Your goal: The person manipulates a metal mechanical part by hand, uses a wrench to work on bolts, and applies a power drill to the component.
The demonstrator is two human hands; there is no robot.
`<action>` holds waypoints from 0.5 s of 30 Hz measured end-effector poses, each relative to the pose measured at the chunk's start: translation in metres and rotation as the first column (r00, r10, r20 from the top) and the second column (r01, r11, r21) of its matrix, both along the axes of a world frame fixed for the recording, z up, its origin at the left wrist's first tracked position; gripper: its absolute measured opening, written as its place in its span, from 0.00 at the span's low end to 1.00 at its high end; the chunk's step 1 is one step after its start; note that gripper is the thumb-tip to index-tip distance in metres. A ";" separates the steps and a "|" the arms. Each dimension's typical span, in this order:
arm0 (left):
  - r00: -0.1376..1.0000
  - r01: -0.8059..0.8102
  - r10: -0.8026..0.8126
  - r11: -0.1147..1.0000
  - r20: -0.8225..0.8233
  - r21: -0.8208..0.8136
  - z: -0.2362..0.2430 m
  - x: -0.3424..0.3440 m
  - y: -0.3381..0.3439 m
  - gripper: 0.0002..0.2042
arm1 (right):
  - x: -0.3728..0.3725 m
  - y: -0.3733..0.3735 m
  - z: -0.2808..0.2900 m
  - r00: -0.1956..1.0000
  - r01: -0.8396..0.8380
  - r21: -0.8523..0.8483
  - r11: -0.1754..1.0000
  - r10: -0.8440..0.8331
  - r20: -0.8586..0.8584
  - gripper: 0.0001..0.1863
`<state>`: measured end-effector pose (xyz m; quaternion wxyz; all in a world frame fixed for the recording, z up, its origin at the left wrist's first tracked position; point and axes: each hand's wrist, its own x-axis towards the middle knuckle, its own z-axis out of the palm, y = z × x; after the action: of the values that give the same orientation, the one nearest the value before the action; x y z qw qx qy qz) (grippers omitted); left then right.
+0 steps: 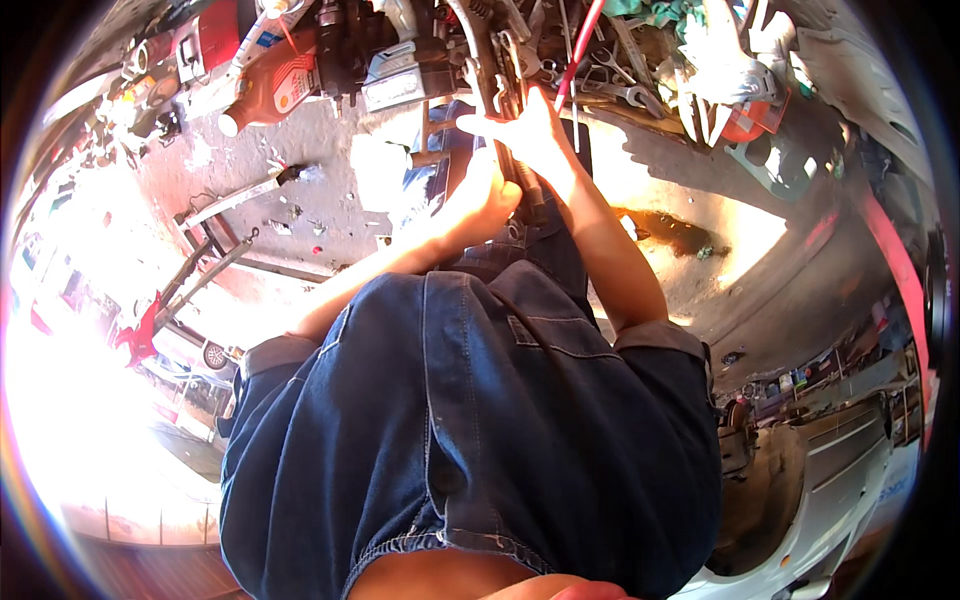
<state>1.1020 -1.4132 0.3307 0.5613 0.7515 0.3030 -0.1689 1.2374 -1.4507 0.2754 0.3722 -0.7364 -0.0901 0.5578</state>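
Note:
Near the top centre of the head view, both my hands are on a bundle of long dark metal parts (529, 202) above my legs. My left hand (483, 197) is closed on it lower down, with bent fingers. My right hand (525, 138) grips it higher up, thumb reaching left across it; some of its fingers are hidden. Just past my hands lie several spanners (632, 96), a red-handled rod (577, 55) and a grey power tool with a battery (405, 72).
An orange bottle (272, 92) and other tools crowd the upper edge. A floor jack (140, 330) with metal bars stands on the stained floor (330, 170) to the left. A red bar (890, 240) is at the right, a white vehicle panel (830, 480) at lower right.

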 end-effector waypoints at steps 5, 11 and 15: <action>0.977 -0.146 0.116 0.975 -0.178 -0.168 0.013 0.016 0.005 0.17 | 0.019 -0.003 0.009 0.863 0.155 0.067 0.986 -0.103 -0.494 0.27; 0.961 -0.273 0.220 0.704 -0.165 -0.656 0.036 0.025 0.045 0.25 | 0.026 -0.026 -0.001 0.494 0.585 0.123 0.802 -0.232 -0.838 0.15; 0.896 -0.403 0.438 0.737 -0.069 -0.543 0.018 0.000 0.066 0.15 | 0.036 -0.024 -0.010 0.442 0.603 0.143 0.785 -0.180 -0.879 0.17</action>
<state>1.1020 -1.3473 0.3488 0.7837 0.4776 0.3862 -0.0929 1.2731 -1.4746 0.2651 0.6461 -0.2783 0.1523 0.6942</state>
